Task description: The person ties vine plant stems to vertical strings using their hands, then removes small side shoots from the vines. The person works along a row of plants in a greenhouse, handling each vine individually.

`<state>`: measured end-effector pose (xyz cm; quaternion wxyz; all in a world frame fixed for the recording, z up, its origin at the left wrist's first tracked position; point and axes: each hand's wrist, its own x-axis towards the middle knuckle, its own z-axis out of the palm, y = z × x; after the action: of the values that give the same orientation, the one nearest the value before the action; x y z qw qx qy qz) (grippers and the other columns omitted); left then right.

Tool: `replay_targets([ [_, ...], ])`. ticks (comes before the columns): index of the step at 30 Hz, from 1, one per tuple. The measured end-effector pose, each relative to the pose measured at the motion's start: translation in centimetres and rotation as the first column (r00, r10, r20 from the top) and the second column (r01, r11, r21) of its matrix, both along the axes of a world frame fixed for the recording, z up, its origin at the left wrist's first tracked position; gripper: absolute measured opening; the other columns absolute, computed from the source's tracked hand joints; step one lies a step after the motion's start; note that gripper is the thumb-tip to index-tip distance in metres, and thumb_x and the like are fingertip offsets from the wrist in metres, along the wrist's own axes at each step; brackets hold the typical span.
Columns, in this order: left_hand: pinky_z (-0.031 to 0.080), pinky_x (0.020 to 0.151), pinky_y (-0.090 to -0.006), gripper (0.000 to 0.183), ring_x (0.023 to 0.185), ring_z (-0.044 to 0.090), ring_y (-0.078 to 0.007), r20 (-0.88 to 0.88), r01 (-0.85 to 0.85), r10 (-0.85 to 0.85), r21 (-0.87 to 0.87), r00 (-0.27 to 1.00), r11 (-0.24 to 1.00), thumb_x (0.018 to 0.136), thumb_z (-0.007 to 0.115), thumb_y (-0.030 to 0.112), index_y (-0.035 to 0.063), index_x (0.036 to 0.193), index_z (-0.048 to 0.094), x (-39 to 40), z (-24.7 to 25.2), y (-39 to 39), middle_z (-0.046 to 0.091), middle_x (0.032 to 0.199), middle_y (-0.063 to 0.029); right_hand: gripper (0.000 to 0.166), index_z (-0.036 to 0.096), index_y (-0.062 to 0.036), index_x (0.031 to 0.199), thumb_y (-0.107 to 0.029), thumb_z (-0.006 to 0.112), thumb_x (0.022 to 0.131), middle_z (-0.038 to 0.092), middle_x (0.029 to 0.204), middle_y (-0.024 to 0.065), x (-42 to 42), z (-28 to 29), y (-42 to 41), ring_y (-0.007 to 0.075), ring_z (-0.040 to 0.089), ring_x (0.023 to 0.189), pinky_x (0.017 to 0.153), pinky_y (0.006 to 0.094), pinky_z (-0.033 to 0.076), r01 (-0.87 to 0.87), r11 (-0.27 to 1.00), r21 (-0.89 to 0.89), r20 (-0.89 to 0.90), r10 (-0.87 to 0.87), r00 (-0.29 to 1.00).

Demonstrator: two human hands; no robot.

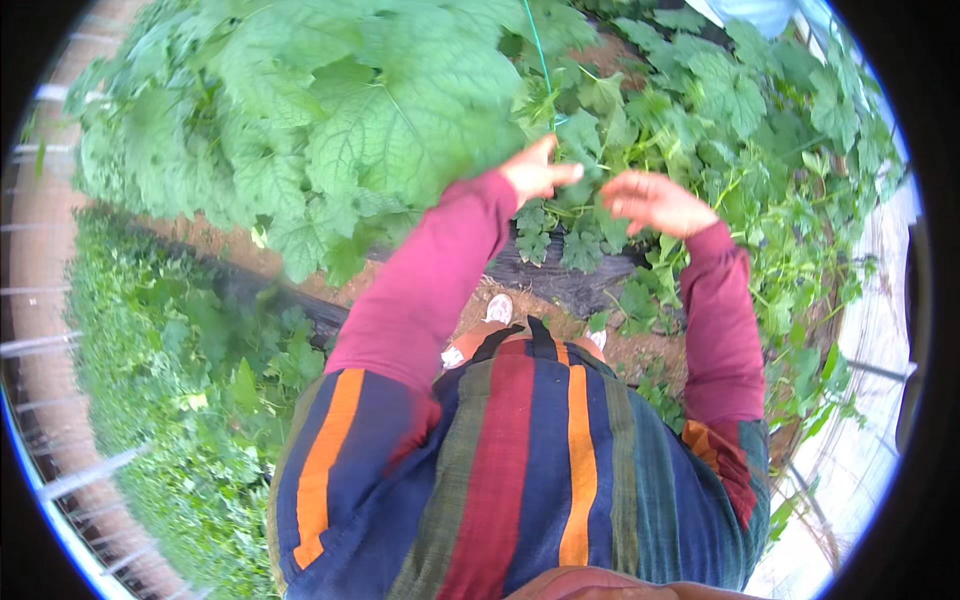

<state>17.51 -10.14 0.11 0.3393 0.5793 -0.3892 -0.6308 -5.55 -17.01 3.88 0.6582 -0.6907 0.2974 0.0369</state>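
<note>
My left hand (538,174) reaches into leafy vines, thumb and fingers spread apart. Just above it hangs a thin green twine (541,56), running down to a vine shoot (536,109); whether a fingertip touches the shoot is unclear. To the right, my right hand (660,201) is over the foliage with its fingers loosely bent and apart. It is blurred, and I see nothing held in it. A broad lobed leaf (397,112) fills the space left of my left hand. Smaller vine leaves (581,251) hang below and between both hands.
Black mulch film (555,274) covers the bed's edge in front of my shoes (499,307). Bare soil (315,285) forms a path. Another row of vines (202,375) grows at left. Pale plastic sheeting (877,300) with thin bars borders the right side.
</note>
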Motion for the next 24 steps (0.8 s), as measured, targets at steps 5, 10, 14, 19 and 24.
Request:
replay_targets([
  [5, 0.041, 0.095, -0.0386, 0.067, 0.121, 0.044, -0.0254, -0.274, 0.245, -0.181, 0.221, 0.944, 0.944, 0.086, 0.062, 0.029, 0.0042, 0.139, 0.030, 8.7, -2.6, 13.7, 0.034, 0.140, -0.0157, 0.032, 0.052, -0.0046, 0.118, -0.017, 0.058, 0.088, 0.061, 0.106, 0.0052, 8.0, 3.6, 10.6, 0.0126, 0.059, 0.090, 0.068, 0.0261, 0.051, -0.503, 0.820, 0.273, 0.195, 0.464, 0.864],
  [10, 0.052, 0.080, -0.0360, 0.049, 0.097, 0.059, -0.0281, -0.618, -0.444, 0.404, 0.097, 0.675, 0.891, 0.090, 0.055, 0.030, 0.0034, 0.129, 0.039, 16.7, -3.3, 20.5, 0.056, 0.116, -0.0158, 0.043, 0.042, -0.0046, 0.127, -0.016, 0.055, 0.089, 0.056, 0.085, 0.0021, 17.7, 2.4, 16.3, 0.0093, 0.055, 0.069, 0.057, 0.0252, 0.046, -0.564, 0.817, 0.118, 0.167, 0.544, 0.822],
  [14, 0.048, 0.078, -0.0362, 0.045, 0.091, 0.056, -0.0244, -0.732, -0.832, 0.600, 0.081, 0.324, 0.548, 0.089, 0.056, 0.038, 0.0070, 0.120, 0.046, 21.0, -0.8, 19.0, 0.057, 0.111, -0.0115, 0.045, 0.044, -0.0020, 0.126, -0.020, 0.059, 0.087, 0.062, 0.092, 0.0070, 25.5, 2.7, 17.6, 0.0111, 0.057, 0.071, 0.060, 0.0257, 0.046, -0.361, 0.931, 0.055, 0.194, 0.345, 0.918],
  [19, 0.047, 0.074, -0.0358, 0.038, 0.092, 0.055, -0.0209, -0.745, -0.950, 0.657, 0.111, 0.115, 0.292, 0.087, 0.061, 0.035, 0.0099, 0.114, 0.052, 27.9, -0.4, 21.7, 0.058, 0.110, -0.0063, 0.026, 0.064, -0.0006, 0.106, -0.017, 0.055, 0.087, 0.063, 0.110, 0.0132, 28.5, 6.2, 11.4, 0.0183, 0.056, 0.106, 0.097, 0.0309, 0.041, 0.027, 0.553, -0.833, 0.156, 0.188, 0.970],
  [24, 0.049, 0.082, -0.0336, 0.037, 0.096, 0.059, -0.0190, -0.676, -0.988, 0.735, 0.069, 0.055, 0.137, 0.087, 0.059, 0.039, 0.0135, 0.113, 0.057, 30.6, 1.7, 27.7, 0.062, 0.109, -0.0011, 0.031, 0.043, 0.0003, 0.107, 0.004, 0.056, 0.079, 0.052, 0.113, 0.0180, 28.9, 6.8, 5.8, 0.0260, 0.059, 0.092, 0.081, 0.0379, 0.053, 0.642, 0.706, 0.300, 0.663, -0.638, 0.392],
])
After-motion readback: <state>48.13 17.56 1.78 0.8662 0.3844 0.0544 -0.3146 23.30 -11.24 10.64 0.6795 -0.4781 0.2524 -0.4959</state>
